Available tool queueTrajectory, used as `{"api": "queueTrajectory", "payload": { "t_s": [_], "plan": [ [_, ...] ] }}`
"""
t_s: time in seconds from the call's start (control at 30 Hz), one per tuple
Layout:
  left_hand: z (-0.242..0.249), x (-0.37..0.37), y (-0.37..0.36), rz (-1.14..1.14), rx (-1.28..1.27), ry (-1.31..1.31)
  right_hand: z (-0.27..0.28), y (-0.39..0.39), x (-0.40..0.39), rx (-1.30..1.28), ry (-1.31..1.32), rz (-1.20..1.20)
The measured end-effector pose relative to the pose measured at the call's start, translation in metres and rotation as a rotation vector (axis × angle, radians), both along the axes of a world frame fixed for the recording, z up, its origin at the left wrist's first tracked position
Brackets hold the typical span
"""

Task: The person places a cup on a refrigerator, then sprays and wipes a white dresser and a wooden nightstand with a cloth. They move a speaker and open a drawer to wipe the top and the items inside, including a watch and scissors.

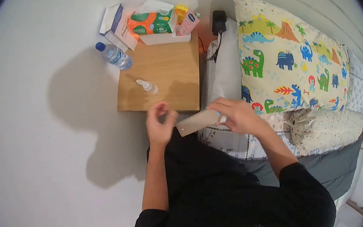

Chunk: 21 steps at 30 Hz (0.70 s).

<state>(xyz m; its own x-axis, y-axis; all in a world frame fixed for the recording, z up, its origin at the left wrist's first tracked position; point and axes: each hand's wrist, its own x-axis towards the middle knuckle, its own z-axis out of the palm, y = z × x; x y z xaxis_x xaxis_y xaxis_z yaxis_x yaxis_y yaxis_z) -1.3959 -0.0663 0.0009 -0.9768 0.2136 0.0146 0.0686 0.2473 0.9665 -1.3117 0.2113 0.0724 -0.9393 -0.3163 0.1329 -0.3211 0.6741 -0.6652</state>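
My right hand grips the right end of a flat beige rectangular object with rounded edges, thumb and fingers on opposite sides. A tiny light spot shows near its left end and a bluish one beside my right fingers; its exact kind cannot be made out. My left hand is just left of the object, fingers bent and thumb apart, with nothing visible in it. Beyond my left hand, a small clear bottle with a white top is on the wooden bedside table.
A water bottle with a blue cap, a white carton, a wipes pack and a pink tube line the table's far side. To the right lies a bed with a dinosaur-print pillow. A black charger hangs nearby.
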Motion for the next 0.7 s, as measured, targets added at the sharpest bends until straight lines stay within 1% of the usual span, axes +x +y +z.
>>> {"api": "queueTrajectory", "payload": {
  "t_s": [0.03, 0.07, 0.1, 0.13, 0.17, 0.2, 0.27, 0.3, 0.33, 0.37, 0.4, 0.47, 0.5, 0.57, 0.67, 0.7],
  "plan": [
    [0.037, 0.010, 0.011, -0.237, -0.187, 0.120, 0.003, 0.000, -0.007, 0.001, -0.012, 0.010],
    [0.061, 0.016, 0.019, -0.466, -0.371, 0.245, 0.006, -0.001, -0.017, -0.011, -0.047, 0.100],
    [0.062, 0.019, 0.025, -0.447, -0.370, 0.239, 0.010, -0.004, -0.026, -0.024, -0.079, 0.191],
    [0.063, 0.019, 0.031, -0.529, -0.422, 0.003, 0.015, -0.007, -0.036, -0.021, -0.078, 0.207],
    [0.065, 0.019, 0.033, -0.611, -0.469, -0.233, 0.020, -0.010, -0.044, -0.055, -0.187, 0.275],
    [0.063, 0.020, 0.032, -0.603, -0.470, -0.225, 0.025, -0.010, -0.055, -0.089, -0.294, 0.336],
    [0.046, 0.024, 0.024, -0.436, -0.313, -0.286, -0.007, -0.001, -0.084, -0.329, -0.096, 0.283],
    [0.037, 0.028, 0.019, -0.432, -0.325, -0.287, -0.020, 0.007, -0.104, -0.269, -0.013, 0.089],
    [0.026, 0.033, 0.013, -0.378, -0.138, -0.306, -0.032, 0.017, -0.127, -0.208, 0.067, -0.097],
    [0.022, 0.039, 0.008, -0.319, 0.048, -0.316, -0.044, 0.028, -0.149, 0.030, 0.065, -0.193],
    [0.022, 0.046, 0.004, -0.306, 0.036, -0.308, -0.054, 0.038, -0.166, 0.269, 0.067, -0.290],
    [0.020, 0.059, 0.001, -0.264, 0.196, -0.360, -0.069, 0.046, -0.181, 0.617, 0.062, -0.253],
    [0.020, 0.064, -0.001, -0.260, 0.189, -0.345, -0.080, 0.049, -0.188, 0.609, 0.078, -0.253],
    [0.020, 0.069, -0.003, -0.271, 0.202, -0.294, -0.103, 0.055, -0.202, 0.934, 0.094, -0.133],
    [0.031, 0.074, -0.002, -0.251, 0.173, -0.228, -0.122, 0.064, -0.212, 1.000, 0.051, -0.152],
    [0.033, 0.074, -0.002, -0.245, 0.176, -0.226, -0.117, 0.063, -0.212, 1.003, 0.055, -0.146]
  ]
}}
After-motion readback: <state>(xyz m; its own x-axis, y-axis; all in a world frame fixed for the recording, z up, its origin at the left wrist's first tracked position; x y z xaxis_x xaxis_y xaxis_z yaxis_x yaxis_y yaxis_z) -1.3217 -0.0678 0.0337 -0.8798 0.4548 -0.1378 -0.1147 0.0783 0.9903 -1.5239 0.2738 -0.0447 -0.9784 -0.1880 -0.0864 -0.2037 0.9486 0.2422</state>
